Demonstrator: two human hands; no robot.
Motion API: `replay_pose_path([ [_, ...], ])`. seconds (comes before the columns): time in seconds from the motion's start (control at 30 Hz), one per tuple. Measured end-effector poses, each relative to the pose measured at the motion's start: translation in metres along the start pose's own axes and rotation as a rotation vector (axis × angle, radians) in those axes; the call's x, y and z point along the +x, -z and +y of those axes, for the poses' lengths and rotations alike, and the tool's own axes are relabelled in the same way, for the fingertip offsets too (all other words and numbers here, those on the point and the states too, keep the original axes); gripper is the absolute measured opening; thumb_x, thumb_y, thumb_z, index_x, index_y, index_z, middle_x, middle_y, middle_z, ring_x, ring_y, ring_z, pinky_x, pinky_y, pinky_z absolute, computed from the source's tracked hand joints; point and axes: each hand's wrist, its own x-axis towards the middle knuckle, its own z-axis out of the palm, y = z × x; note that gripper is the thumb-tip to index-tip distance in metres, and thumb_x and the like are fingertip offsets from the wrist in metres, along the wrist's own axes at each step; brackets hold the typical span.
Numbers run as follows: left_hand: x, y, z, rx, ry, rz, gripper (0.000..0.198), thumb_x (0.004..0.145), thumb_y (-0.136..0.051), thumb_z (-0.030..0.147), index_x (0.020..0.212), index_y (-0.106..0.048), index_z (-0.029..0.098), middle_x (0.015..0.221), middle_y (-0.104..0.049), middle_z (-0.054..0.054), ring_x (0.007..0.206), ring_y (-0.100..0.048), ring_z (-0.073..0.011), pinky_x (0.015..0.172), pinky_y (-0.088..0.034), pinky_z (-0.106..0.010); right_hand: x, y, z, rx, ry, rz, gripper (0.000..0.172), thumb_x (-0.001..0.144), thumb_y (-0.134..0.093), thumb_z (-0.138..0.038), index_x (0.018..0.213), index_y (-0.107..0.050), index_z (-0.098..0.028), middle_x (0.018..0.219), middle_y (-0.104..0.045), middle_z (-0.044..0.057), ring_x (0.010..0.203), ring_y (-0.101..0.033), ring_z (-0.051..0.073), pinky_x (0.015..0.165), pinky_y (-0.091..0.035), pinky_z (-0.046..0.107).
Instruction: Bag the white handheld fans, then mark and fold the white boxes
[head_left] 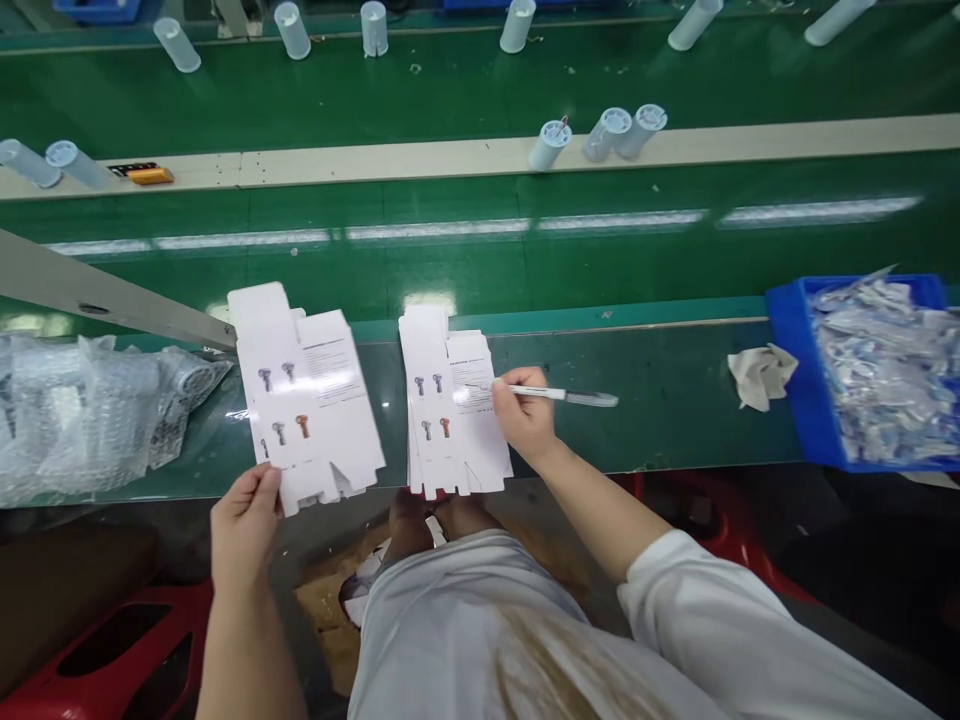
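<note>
My left hand pinches the lower left edge of a flat white folding carton, printed with small coloured pictures and lines of text. It lies tilted at the table edge. My right hand is closed around a slim pen with a pale barrel, its tip pointing left over the printed text of a second flat carton. That carton appears to top a small stack of similar ones. Fingers of the right hand rest at the carton's right edge; whether the tip touches the surface I cannot tell.
Bubble-wrapped items lie at the left beside a slanted post. To the right are a crumpled paper and a blue bin of small plastic packets. Pale blue cylinders stand along the green line beyond.
</note>
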Motion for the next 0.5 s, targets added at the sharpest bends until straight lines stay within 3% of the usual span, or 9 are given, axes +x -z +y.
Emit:
replay_pose_path([
  [0.1,0.003,0.002,-0.009,0.28,-0.183,0.231,0.034,0.076,-0.06,0.046,0.086,-0.071,0.016,0.073,-0.065,-0.006,0.072,-0.058,-0.0209,0.068,-0.046,-0.033,0.01,-0.007,0.013,-0.143,0.118,-0.089,0.02,0.088,-0.058,-0.036,0.079,-0.046,-0.023,0.068,-0.048,-0.002,0.058,-0.048,0.013,0.055,-0.041,0.029],
  [0.17,-0.011,-0.016,-0.009,0.335,-0.307,0.315,0.034,0.081,-0.055,0.047,0.087,-0.07,0.017,0.084,-0.068,-0.009,0.085,-0.061,-0.0243,0.078,-0.047,-0.036,0.012,-0.011,0.018,-0.16,0.15,-0.205,0.02,0.089,-0.056,-0.036,0.077,-0.045,-0.023,0.064,-0.048,-0.002,0.055,-0.047,0.013,0.053,-0.041,0.029],
  [0.2,-0.021,-0.03,-0.007,0.304,-0.314,0.243,0.035,0.082,-0.053,0.048,0.088,-0.069,0.017,0.084,-0.068,-0.009,0.084,-0.062,-0.0239,0.078,-0.048,-0.036,0.012,-0.012,0.019,-0.158,0.159,-0.254,0.021,0.089,-0.055,-0.036,0.077,-0.044,-0.024,0.062,-0.047,-0.003,0.053,-0.046,0.013,0.052,-0.04,0.028],
  [0.3,-0.051,-0.081,-0.002,0.146,-0.195,-0.244,0.037,0.082,-0.055,0.051,0.096,-0.066,0.019,0.078,-0.069,-0.005,0.069,-0.063,-0.0196,0.067,-0.05,-0.032,0.011,-0.014,0.021,-0.145,0.153,-0.342,0.021,0.089,-0.055,-0.038,0.078,-0.044,-0.023,0.058,-0.046,-0.004,0.049,-0.045,0.012,0.049,-0.038,0.028],
  [0.33,-0.058,-0.098,-0.002,0.132,-0.186,-0.346,0.038,0.08,-0.058,0.051,0.099,-0.064,0.018,0.077,-0.068,-0.004,0.066,-0.063,-0.0189,0.066,-0.05,-0.031,0.01,-0.014,0.022,-0.147,0.147,-0.357,0.021,0.09,-0.055,-0.038,0.079,-0.045,-0.023,0.058,-0.047,-0.004,0.048,-0.045,0.012,0.048,-0.038,0.028],
  [0.4,-0.067,-0.123,-0.002,0.167,-0.209,-0.437,0.041,0.076,-0.064,0.048,0.103,-0.061,0.017,0.076,-0.067,-0.004,0.066,-0.063,-0.019,0.065,-0.049,-0.031,0.009,-0.015,0.022,-0.168,0.141,-0.364,0.02,0.091,-0.053,-0.037,0.08,-0.045,-0.023,0.058,-0.049,-0.004,0.049,-0.047,0.013,0.049,-0.04,0.028],
  [0.5,-0.072,-0.139,-0.003,0.254,-0.24,-0.445,0.035,0.079,-0.064,0.04,0.105,-0.059,0.017,0.074,-0.065,-0.003,0.069,-0.064,-0.0203,0.065,-0.048,-0.031,0.009,-0.016,0.024,-0.219,0.158,-0.352,0.02,0.091,-0.053,-0.038,0.08,-0.046,-0.023,0.058,-0.049,-0.004,0.049,-0.047,0.013,0.05,-0.04,0.028],
])
